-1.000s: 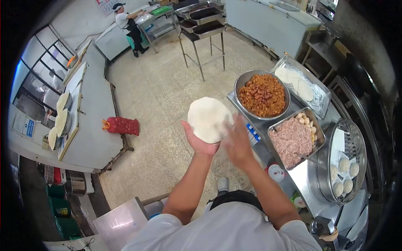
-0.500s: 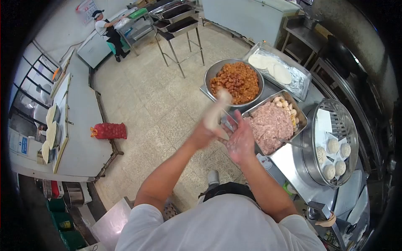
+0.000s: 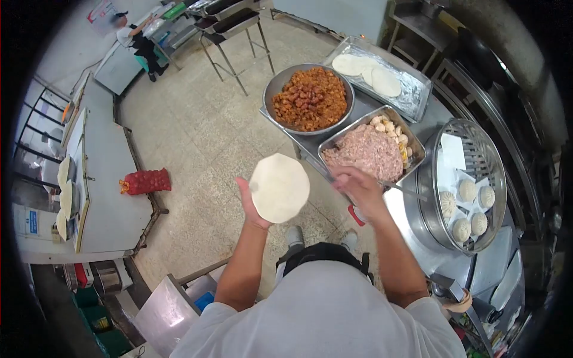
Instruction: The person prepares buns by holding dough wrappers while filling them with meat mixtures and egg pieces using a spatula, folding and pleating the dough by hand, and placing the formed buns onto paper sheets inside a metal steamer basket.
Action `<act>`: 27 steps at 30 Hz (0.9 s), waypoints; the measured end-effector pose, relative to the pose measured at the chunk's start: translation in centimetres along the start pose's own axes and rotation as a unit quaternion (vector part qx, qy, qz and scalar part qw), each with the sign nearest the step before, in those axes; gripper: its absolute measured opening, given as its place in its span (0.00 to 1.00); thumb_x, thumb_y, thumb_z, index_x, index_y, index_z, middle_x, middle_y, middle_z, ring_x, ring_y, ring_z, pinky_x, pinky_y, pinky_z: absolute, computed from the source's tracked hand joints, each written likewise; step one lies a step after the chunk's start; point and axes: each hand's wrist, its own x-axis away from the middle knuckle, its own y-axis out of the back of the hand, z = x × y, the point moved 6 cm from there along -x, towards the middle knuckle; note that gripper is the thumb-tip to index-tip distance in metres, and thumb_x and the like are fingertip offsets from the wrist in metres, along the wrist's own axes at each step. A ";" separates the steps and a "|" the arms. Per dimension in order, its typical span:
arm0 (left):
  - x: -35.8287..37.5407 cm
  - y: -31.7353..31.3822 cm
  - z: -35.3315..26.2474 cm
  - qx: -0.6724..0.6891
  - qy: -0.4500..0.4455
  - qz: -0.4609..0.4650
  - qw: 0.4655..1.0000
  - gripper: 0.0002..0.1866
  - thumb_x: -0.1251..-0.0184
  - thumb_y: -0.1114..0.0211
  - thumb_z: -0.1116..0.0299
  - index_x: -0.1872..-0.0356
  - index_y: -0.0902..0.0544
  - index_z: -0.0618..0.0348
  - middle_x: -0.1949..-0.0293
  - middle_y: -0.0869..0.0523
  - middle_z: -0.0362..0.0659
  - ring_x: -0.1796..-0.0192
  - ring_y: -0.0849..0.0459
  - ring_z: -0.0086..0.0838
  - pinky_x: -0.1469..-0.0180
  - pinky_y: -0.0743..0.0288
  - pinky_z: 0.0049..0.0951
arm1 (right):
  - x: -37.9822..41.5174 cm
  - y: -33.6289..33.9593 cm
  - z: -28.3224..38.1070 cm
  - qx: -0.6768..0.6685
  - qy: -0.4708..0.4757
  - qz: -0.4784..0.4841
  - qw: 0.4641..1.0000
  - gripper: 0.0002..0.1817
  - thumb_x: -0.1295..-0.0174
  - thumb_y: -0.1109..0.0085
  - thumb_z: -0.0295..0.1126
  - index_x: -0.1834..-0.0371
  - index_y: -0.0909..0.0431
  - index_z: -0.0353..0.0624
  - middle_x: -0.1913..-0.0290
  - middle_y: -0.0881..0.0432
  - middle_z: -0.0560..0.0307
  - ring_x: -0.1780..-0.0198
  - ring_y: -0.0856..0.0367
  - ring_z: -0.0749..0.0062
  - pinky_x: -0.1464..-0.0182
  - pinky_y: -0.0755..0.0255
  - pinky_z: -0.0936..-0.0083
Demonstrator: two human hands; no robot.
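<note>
A thin, round, cream-white sheet of dough (image 3: 279, 188) is borne on the left hand (image 3: 250, 207), above the bare floor. The palm is spread beneath it, with the thumb raised at the rim toward nine o'clock; the fingers are hidden by the dough. Nothing is seen lying on the sheet.

At three o'clock from it, the right hand (image 3: 362, 188) is held over the near edge of a rectangular metal tray (image 3: 408, 129) of pink minced filling (image 3: 370, 149). Its fingers are loosely bent; whether anything is pinched cannot be told. A long, thin metal handle (image 3: 412, 193) juts out just beside it, also toward three.

The step in hand is judged to be the readying of the sheet while the pink filling is reached for. For a portion to be lifted, the handle would need to be grasped firmly, and the left palm held level so that the sheet is not slid off or folded.

Between twelve and one o'clock, a wide, round steel bowl (image 3: 268, 98) is filled with chunky orange-brown filling (image 3: 313, 98). Between one and two, flat pale dough rounds (image 3: 385, 82) are laid in a shallow silver tray (image 3: 412, 92). Farther out at three, five white pleated buns (image 3: 468, 190) are set on paper in a round metal steamer (image 3: 427, 218).
</note>
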 end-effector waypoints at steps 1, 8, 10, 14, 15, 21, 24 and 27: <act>0.3 0.2 -0.3 0.003 -0.004 0.000 1.000 0.60 0.46 0.54 0.15 0.22 0.41 0.53 0.25 0.33 0.54 0.26 0.32 0.54 0.26 0.40 0.62 | 1.5 2.3 2.1 0.279 0.085 -0.069 0.954 0.20 0.31 0.41 0.39 0.43 0.22 0.34 0.46 0.17 0.45 0.46 0.16 0.55 0.41 0.26 0.56; 1.1 -1.9 -0.4 0.016 -0.003 0.076 0.997 0.53 0.39 0.43 0.25 0.22 0.42 0.52 0.25 0.34 0.52 0.26 0.32 0.52 0.27 0.37 0.62 | 6.1 12.6 -2.0 0.811 -0.078 -0.112 0.569 0.10 0.32 0.48 0.34 0.56 0.21 0.41 0.57 0.20 0.47 0.58 0.16 0.55 0.57 0.22 0.57; 0.1 -0.6 0.5 -0.192 0.081 0.016 0.978 0.54 0.40 0.44 0.24 0.21 0.44 0.52 0.23 0.37 0.52 0.25 0.35 0.53 0.27 0.39 0.63 | 5.9 12.4 -1.3 0.812 -0.022 -0.128 0.569 0.11 0.31 0.52 0.34 0.63 0.20 0.42 0.59 0.19 0.48 0.62 0.15 0.57 0.63 0.20 0.59; 1.3 -3.9 0.8 0.057 0.048 0.109 0.991 0.57 0.43 0.44 0.22 0.21 0.44 0.52 0.23 0.38 0.52 0.24 0.37 0.54 0.27 0.41 0.64 | 6.8 12.2 5.1 0.815 -0.052 -0.125 0.563 0.15 0.32 0.52 0.34 0.70 0.16 0.43 0.62 0.15 0.45 0.62 0.13 0.53 0.61 0.19 0.56; 1.5 -4.3 0.6 0.092 0.051 0.128 0.986 0.57 0.43 0.44 0.22 0.21 0.43 0.53 0.23 0.38 0.52 0.24 0.37 0.54 0.27 0.41 0.65 | 7.0 11.2 7.6 0.813 -0.052 -0.120 0.567 0.13 0.32 0.51 0.33 0.66 0.15 0.42 0.61 0.15 0.45 0.61 0.13 0.51 0.59 0.19 0.56; 0.6 -0.9 -1.2 0.066 0.098 0.087 0.989 0.56 0.42 0.42 0.24 0.22 0.42 0.55 0.24 0.36 0.53 0.24 0.36 0.55 0.27 0.41 0.66 | 2.8 10.7 5.8 0.669 0.014 -0.089 0.738 0.12 0.36 0.47 0.31 0.54 0.15 0.45 0.57 0.13 0.45 0.55 0.15 0.45 0.51 0.22 0.53; 1.0 -0.2 -3.8 0.131 0.045 0.111 0.984 0.53 0.39 0.41 0.27 0.22 0.41 0.57 0.24 0.35 0.55 0.25 0.34 0.55 0.28 0.39 0.66 | 1.6 11.7 1.6 0.740 -0.076 -0.035 0.668 0.14 0.37 0.46 0.30 0.51 0.15 0.47 0.56 0.13 0.47 0.52 0.16 0.46 0.49 0.23 0.51; -0.1 2.9 -6.0 0.098 0.010 0.063 0.993 0.50 0.36 0.40 0.31 0.23 0.40 0.58 0.26 0.34 0.55 0.26 0.33 0.55 0.28 0.38 0.66 | 1.0 10.8 4.3 0.799 -0.011 -0.064 0.598 0.11 0.38 0.47 0.29 0.56 0.16 0.46 0.58 0.15 0.45 0.54 0.16 0.47 0.52 0.23 0.51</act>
